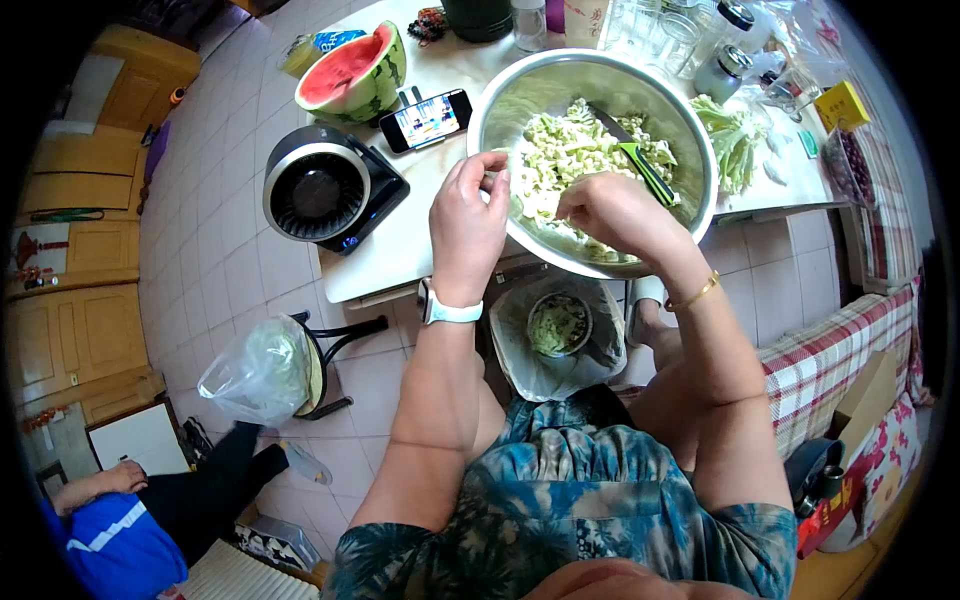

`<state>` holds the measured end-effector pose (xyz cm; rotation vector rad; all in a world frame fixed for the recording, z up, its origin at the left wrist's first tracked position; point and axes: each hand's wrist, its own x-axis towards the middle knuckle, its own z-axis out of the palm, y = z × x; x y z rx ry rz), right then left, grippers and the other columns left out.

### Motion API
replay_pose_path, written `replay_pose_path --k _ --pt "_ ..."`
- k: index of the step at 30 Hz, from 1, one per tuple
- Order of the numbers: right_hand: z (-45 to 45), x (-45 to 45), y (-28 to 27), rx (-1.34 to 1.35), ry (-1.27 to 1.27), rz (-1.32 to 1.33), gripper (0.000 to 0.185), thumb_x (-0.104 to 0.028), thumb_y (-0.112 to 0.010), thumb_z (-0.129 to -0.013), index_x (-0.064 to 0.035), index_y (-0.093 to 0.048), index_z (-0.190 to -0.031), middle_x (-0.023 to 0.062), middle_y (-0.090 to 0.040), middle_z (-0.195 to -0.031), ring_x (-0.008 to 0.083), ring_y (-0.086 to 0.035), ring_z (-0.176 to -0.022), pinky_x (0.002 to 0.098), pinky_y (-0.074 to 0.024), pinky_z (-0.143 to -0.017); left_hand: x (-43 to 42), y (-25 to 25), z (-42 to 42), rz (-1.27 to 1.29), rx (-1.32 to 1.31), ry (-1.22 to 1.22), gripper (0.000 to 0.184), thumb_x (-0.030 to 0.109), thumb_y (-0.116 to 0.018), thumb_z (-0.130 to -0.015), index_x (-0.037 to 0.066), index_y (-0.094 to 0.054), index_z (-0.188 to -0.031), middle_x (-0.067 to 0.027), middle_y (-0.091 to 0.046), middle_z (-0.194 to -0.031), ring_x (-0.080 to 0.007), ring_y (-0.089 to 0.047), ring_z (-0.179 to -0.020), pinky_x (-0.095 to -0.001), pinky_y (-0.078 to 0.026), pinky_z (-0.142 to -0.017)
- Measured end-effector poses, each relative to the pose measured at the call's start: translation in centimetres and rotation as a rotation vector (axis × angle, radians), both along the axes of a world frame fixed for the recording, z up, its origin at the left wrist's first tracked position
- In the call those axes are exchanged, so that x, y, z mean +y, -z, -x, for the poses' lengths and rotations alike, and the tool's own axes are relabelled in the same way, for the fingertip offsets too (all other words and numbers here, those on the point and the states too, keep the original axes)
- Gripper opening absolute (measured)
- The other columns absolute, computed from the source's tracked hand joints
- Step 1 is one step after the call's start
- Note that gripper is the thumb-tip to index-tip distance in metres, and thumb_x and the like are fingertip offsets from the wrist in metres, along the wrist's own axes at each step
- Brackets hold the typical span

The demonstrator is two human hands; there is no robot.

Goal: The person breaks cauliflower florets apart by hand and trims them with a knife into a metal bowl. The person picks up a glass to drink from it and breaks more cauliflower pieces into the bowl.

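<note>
A large steel bowl [693, 120] stands on the table, with pale green and white cauliflower pieces [560, 150] inside. A knife with a green and black handle [648, 174] rests on the pieces at the right. My left hand [470, 215] is at the bowl's left rim, its fingers curled with the thumb near the fingertips; whether anything small is between them is not clear. Over the front part of the bowl, my right hand [618, 212] is bent downward with its fingers drawn together; their tips are partly hidden.
Left of the bowl are a phone [427, 121], a black fan [320, 190] and a cut watermelon [355, 75]. Stalks [735, 145] and jars [722, 72] stand right. Below is a lined bin [510, 350]. Another person [125, 530] sits lower left.
</note>
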<state>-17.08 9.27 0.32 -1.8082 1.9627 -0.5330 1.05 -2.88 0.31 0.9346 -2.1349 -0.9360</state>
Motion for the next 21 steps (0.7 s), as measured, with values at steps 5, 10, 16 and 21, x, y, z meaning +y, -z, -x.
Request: replay_pose_path --k 5,10,16,21 --pt "-0.5 -3.7 3.0 0.281 -0.315 0.082 0.014 -0.011 -0.064 -0.089 -0.006 -0.075 -0.097 0.0179 -0.071 -0.092 0.0383 -0.073 -0.086 0.0487 -0.058 -0.075 0.0 -0.2 0.2 0.012 -0.028 0.011 0.02 0.011 -0.071 -0.097 0.0 -0.074 -0.114 -0.0136 -0.074 -0.097 -0.0207 -0.07 -0.078 -0.0343 -0.056 -0.073" --pt "-0.2 -4.6 4.5 0.388 -0.536 0.048 0.02 -0.02 -0.057 -0.097 -0.005 -0.066 -0.106 0.0216 -0.068 -0.093 0.0389 -0.073 -0.085 0.0497 -0.0589 -0.073 0.3 -0.4 0.1 0.003 -0.057 0.019 0.019 0.013 -0.072 -0.095 0.004 -0.072 -0.112 -0.0103 -0.073 -0.103 -0.0253 -0.072 -0.085 -0.0397 -0.057 -0.078" --pt "0.7 -4.4 4.1 0.347 -0.482 0.077 0.025 -0.024 -0.051 -0.102 -0.0028 -0.064 -0.108 0.0221 -0.067 -0.094 0.0409 -0.072 -0.089 0.051 -0.0571 -0.078 0.2 -0.3 -0.1 -0.001 -0.03 0.021 0.018 0.014 -0.072 -0.096 0.004 -0.072 -0.111 -0.0101 -0.073 -0.101 -0.0252 -0.072 -0.085 -0.0396 -0.057 -0.077" --pt "-0.7 -4.0 3.8 0.356 -0.462 -0.093 0.023 -0.016 -0.058 -0.096 -0.006 -0.065 -0.115 0.0193 -0.068 -0.095 0.0385 -0.073 -0.09 0.0504 -0.0581 -0.078 0.3 0.1 0.0 0.04 -0.009 0.025 0.018 0.013 -0.071 -0.097 0.003 -0.073 -0.111 -0.0117 -0.074 -0.098 -0.023 -0.071 -0.08 -0.0371 -0.056 -0.074"
